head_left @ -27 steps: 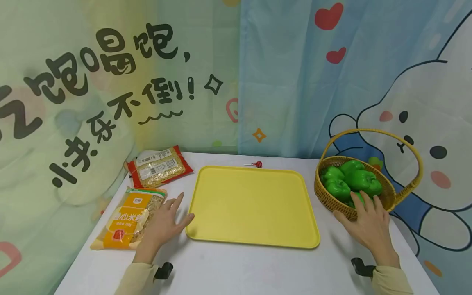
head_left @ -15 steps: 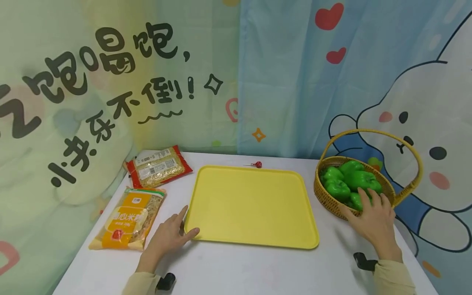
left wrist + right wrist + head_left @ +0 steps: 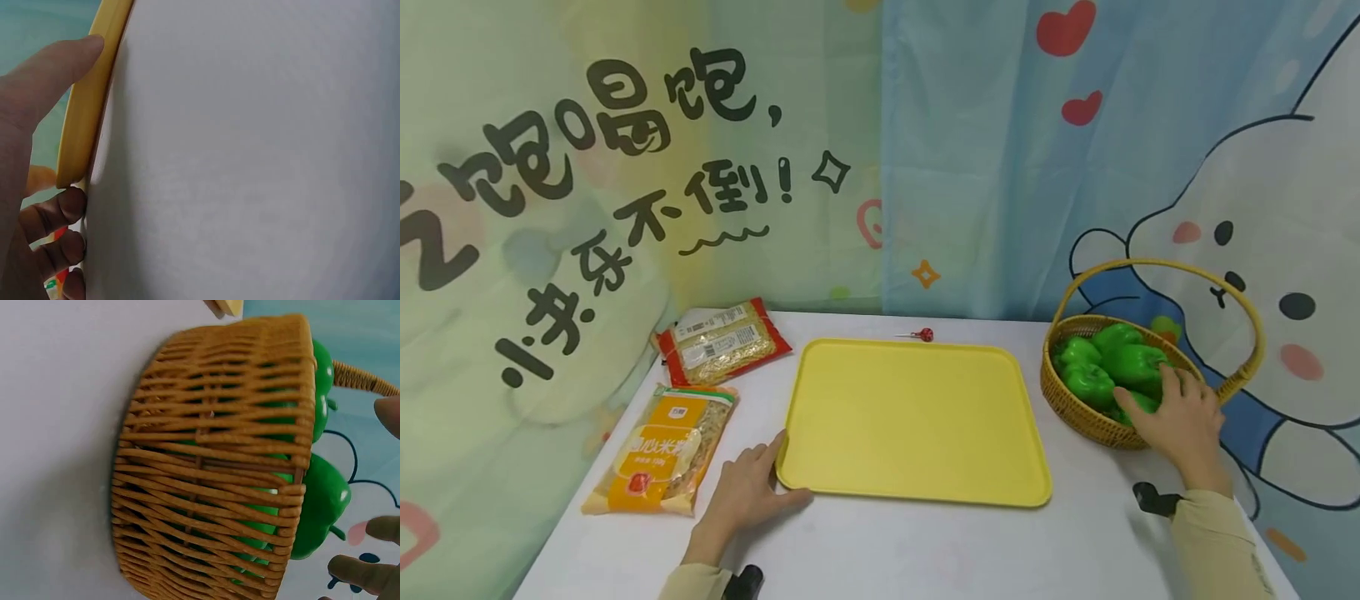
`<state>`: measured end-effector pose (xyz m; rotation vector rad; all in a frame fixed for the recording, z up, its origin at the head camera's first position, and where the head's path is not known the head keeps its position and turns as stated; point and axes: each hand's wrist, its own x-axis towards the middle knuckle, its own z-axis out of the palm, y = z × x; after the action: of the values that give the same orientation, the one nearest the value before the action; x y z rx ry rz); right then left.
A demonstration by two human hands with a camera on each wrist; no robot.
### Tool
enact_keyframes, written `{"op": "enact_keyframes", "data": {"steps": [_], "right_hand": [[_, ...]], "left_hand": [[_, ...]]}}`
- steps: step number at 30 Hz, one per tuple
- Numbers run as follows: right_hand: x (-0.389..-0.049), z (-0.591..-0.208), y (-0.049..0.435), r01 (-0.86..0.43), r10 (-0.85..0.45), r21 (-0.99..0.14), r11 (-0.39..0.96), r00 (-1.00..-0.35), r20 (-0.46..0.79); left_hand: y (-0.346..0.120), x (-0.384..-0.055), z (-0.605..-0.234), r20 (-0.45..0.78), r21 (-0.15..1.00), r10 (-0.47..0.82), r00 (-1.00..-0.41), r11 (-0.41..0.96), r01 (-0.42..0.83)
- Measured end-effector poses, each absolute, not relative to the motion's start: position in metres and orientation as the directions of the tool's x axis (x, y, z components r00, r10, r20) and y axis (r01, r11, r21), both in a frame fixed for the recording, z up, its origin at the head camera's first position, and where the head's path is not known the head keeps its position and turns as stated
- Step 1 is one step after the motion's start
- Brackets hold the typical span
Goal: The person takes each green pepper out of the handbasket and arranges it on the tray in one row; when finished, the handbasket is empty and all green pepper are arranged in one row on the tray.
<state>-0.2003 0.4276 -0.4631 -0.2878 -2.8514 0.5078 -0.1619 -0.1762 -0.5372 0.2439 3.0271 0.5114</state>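
My left hand [image 3: 745,504] is at the near left corner of a yellow tray [image 3: 917,421]. The left wrist view has its thumb on the tray's front side and the other fingers by the corner, on the white table. At the right, a wicker basket [image 3: 1078,417] with a tall handle holds several green bell peppers [image 3: 1131,367]. Over the basket's near right rim hovers my right hand [image 3: 1187,421], fingers spread and loosely bent above the peppers. From the right wrist, the fingertips [image 3: 359,572] show apart from the nearest pepper [image 3: 322,506], with nothing between them.
On the left lie an orange-labelled food bag [image 3: 662,450] and, behind it, a red-edged bag of grain [image 3: 724,342]. A small red lollipop [image 3: 925,335] lies beyond the tray's back edge. Printed curtains [image 3: 962,167] hang behind the table [image 3: 925,550].
My left hand has come down and toward me, from beside the orange-labelled bag to the tray's corner. My right hand has shifted right over the basket. Tray and basket stay put.
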Motion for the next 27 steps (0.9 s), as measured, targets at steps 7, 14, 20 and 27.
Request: {"op": "enact_keyframes", "data": {"steps": [7,14,20,27], "right_hand": [[-0.216,-0.455,0.443,0.212,0.282,-0.389,0.897,-0.950,0.133],[-0.237,-0.460,0.445,0.240,0.286,-0.376,0.895,-0.956,0.071],[-0.243,-0.465,0.447,0.240,0.278,-0.376,0.895,-0.959,0.048],[-0.245,-0.461,0.448,0.236,0.286,-0.400,0.886,-0.956,0.070]], "left_hand": [[-0.172,-0.165,-0.542,-0.048,0.349,0.157,-0.986,0.928,0.131],[-0.179,-0.165,-0.541,-0.070,0.341,0.127,-0.989,0.935,0.096],[-0.178,-0.163,-0.538,-0.077,0.346,0.133,-0.988,0.933,0.099],[-0.177,-0.165,-0.536,-0.083,0.353,0.128,-0.988,0.931,0.091]]}}
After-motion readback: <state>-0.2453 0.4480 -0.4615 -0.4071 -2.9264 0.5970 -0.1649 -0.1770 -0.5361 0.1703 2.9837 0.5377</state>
